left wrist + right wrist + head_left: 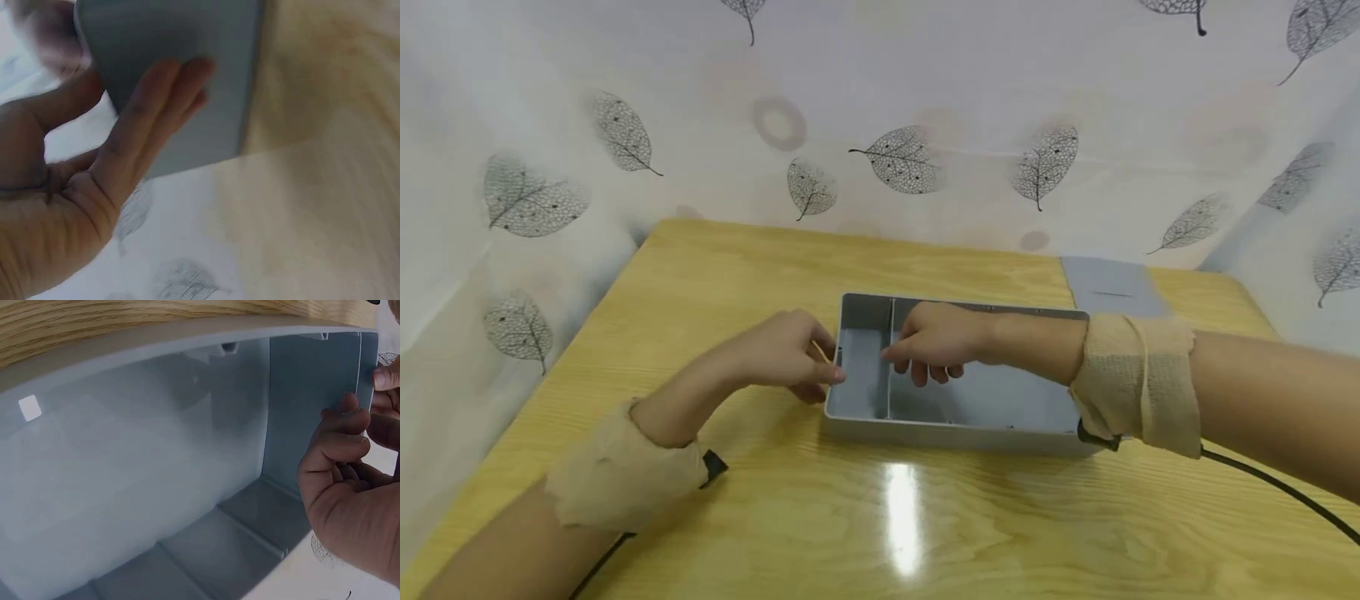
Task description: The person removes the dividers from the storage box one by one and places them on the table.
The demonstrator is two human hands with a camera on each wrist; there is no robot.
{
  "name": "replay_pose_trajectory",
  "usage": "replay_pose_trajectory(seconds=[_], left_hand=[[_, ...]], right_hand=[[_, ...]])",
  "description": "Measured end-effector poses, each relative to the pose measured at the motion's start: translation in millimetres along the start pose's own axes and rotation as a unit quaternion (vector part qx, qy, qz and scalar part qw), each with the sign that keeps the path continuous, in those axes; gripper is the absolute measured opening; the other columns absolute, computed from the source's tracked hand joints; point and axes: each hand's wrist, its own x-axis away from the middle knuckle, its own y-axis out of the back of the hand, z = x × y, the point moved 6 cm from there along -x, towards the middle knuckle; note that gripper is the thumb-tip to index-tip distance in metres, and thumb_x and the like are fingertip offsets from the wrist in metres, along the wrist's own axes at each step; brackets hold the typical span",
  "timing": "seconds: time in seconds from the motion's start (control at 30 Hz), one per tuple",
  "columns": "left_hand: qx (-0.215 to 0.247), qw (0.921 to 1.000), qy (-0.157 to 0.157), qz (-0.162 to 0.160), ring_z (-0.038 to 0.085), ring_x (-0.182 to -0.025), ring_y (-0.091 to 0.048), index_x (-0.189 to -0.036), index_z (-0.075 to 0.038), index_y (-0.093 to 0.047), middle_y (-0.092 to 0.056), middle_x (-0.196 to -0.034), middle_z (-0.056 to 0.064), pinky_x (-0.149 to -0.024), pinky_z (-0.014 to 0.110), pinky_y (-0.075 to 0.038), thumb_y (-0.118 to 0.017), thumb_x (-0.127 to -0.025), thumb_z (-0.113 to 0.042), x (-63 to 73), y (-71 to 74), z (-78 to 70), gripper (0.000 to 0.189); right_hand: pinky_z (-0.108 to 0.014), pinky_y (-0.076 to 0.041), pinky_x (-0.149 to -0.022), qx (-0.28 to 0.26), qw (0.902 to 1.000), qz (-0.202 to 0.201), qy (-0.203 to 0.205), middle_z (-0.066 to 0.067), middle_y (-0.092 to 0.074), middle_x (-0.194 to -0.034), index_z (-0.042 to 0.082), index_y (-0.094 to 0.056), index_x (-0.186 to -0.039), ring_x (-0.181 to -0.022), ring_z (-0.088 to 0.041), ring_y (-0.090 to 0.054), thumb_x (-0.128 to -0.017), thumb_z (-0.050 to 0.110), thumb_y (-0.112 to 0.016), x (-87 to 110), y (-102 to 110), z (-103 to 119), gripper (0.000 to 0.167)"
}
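Note:
A long grey open-topped box (955,432) lies on the wooden table, with a thin divider (890,392) cutting off a small compartment at its left end. My left hand (786,354) holds that end wall, thumb over the rim. In the left wrist view, the long fingers (150,112) of that hand lie nearly straight along the box's outside. From above, my right hand (936,337) reaches over the box and pinches the divider's top edge, the other fingers curled. The right wrist view shows its bent fingers (344,434) near the left thumb. Both visible compartments contain no objects.
At the table's back right lies a flat grey sheet (1112,287). A white leaf-printed cloth (955,100) hangs behind the wooden table (760,508). Dark cables (1285,483) run from the bands (1142,375) wrapped round both wrists.

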Motion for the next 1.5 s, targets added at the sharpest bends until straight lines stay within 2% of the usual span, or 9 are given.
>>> replay_pose_trajectory(seconds=[0.1,0.23,0.33,0.4,0.63,0.9,1.17,1.5], left_hand=[[0.079,0.9968,0.01,-0.006,0.028,-0.087,-0.075,-0.122,0.016,-0.058,-0.072,-0.108,0.024,-0.077,0.038,-0.065,-0.066,-0.094,-0.005,-6.0,-7.5,-2.3,0.036],[0.176,0.9833,0.047,-0.009,0.034,-0.099,-0.072,-0.126,0.017,-0.055,-0.066,-0.115,0.029,-0.083,0.04,-0.064,-0.062,-0.095,0.0,-5.1,-15.8,0.5,0.035],[0.219,0.9736,0.065,-0.012,0.038,-0.105,-0.07,-0.132,0.017,-0.049,-0.061,-0.122,0.032,-0.087,0.043,-0.063,-0.06,-0.096,0.002,-2.0,-16.9,4.0,0.041],[0.233,0.97,0.067,-0.011,0.039,-0.107,-0.069,-0.136,0.017,-0.045,-0.059,-0.125,0.034,-0.088,0.045,-0.062,-0.059,-0.096,0.004,0.0,-16.5,5.4,0.045],[0.251,0.9651,0.074,-0.015,0.04,-0.108,-0.067,-0.141,0.016,-0.038,-0.059,-0.126,0.036,-0.09,0.049,-0.061,-0.059,-0.096,0.005,0.7,-15.1,8.2,0.051],[0.241,0.9669,0.083,-0.01,0.039,-0.109,-0.067,-0.142,0.014,-0.039,-0.059,-0.127,0.034,-0.089,0.047,-0.061,-0.058,-0.096,0.003,0.9,-14.5,5.4,0.051],[0.237,0.9678,0.085,-0.008,0.03,-0.1,-0.07,-0.141,0.014,-0.04,-0.062,-0.123,0.03,-0.086,0.044,-0.063,-0.058,-0.096,0.003,0.9,-13.7,4.3,0.049],[0.236,0.9671,0.093,-0.008,0.028,-0.101,-0.07,-0.144,0.01,-0.038,-0.06,-0.128,0.029,-0.086,0.045,-0.063,-0.058,-0.097,0.002,0.4,-12.7,4.6,0.052]], right_hand=[[-0.021,-0.037,-0.045,-0.01,0.9999,0.0,-0.009,-0.002,-0.064,-0.067,0.002,-0.073,-0.089,-0.047,-0.009,-0.044,-0.102,0.027,-0.054,-2.7,-1.9,-7.9,0.035],[-0.021,-0.036,-0.043,-0.008,0.9999,-0.004,-0.005,-0.001,-0.063,-0.062,0.003,-0.071,-0.074,-0.045,-0.009,-0.044,-0.1,0.022,-0.053,-7.5,-6.1,-10.7,0.037],[-0.02,-0.036,-0.04,-0.002,0.9999,-0.012,0.004,-0.002,-0.062,-0.058,0.005,-0.07,-0.068,-0.043,-0.008,-0.044,-0.098,0.02,-0.052,-10.7,-8.4,-6.4,0.038],[-0.02,-0.035,-0.039,0.002,0.9998,-0.018,0.008,-0.002,-0.062,-0.056,0.006,-0.069,-0.064,-0.041,-0.008,-0.043,-0.096,0.018,-0.053,-12.7,-9.4,-4.1,0.038],[-0.021,-0.034,-0.038,0.004,0.9994,-0.034,0.003,-0.005,-0.064,-0.055,0.007,-0.07,-0.061,-0.038,-0.008,-0.039,-0.096,0.017,-0.051,-14.4,-9.3,-1.2,0.04],[-0.021,-0.034,-0.036,0.001,0.9986,-0.052,-0.003,-0.008,-0.066,-0.057,0.007,-0.07,-0.06,-0.037,-0.009,-0.039,-0.096,0.019,-0.052,-11.7,-6.2,1.4,0.042],[-0.023,-0.037,-0.037,0.004,0.9981,-0.06,-0.008,0.001,-0.059,-0.048,0.009,-0.069,-0.057,-0.037,-0.009,-0.045,-0.096,0.019,-0.051,-7.9,-4.0,5.3,0.044],[-0.022,-0.04,-0.035,0.009,0.9976,-0.068,-0.007,0.001,-0.06,-0.048,0.008,-0.067,-0.055,-0.039,-0.011,-0.051,-0.096,0.019,-0.051,-2.3,2.2,12.0,0.045]])
